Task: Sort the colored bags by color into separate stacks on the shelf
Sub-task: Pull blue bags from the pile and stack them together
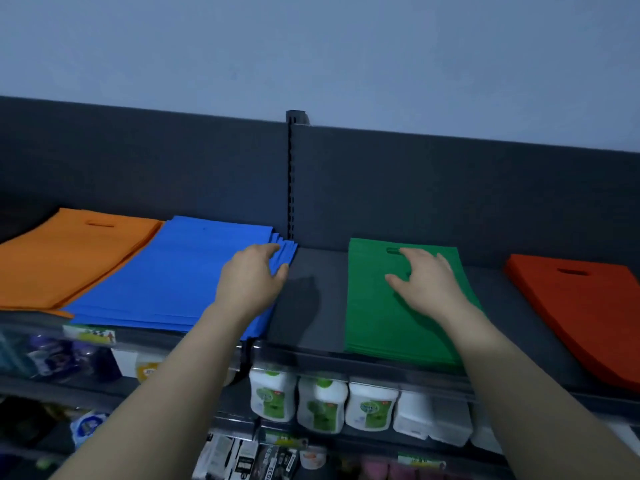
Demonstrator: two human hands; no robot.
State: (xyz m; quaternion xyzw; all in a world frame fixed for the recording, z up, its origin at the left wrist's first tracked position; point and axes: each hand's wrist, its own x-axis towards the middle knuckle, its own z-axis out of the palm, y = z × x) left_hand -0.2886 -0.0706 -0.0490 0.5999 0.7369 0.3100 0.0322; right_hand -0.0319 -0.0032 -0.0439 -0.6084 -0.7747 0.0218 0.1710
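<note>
Left hand is pinching the fanned corner of the blue stack on the shelf; right hand is pressing flat on the green stack. Probably squaring up; blue edges are needing a nudge flush next.

A pale blue-grey wall fills the top of the frame. Below it runs a dark back panel, split at the centre by a slotted upright post. At lower centre stand three white bottles with green labels in a row, with plain white containers just to their right. At the left edge sit blurred purple packs, with a yellow-green price tag above them. Along the bottom centre lie dark packets with print too blurred to read.
</note>
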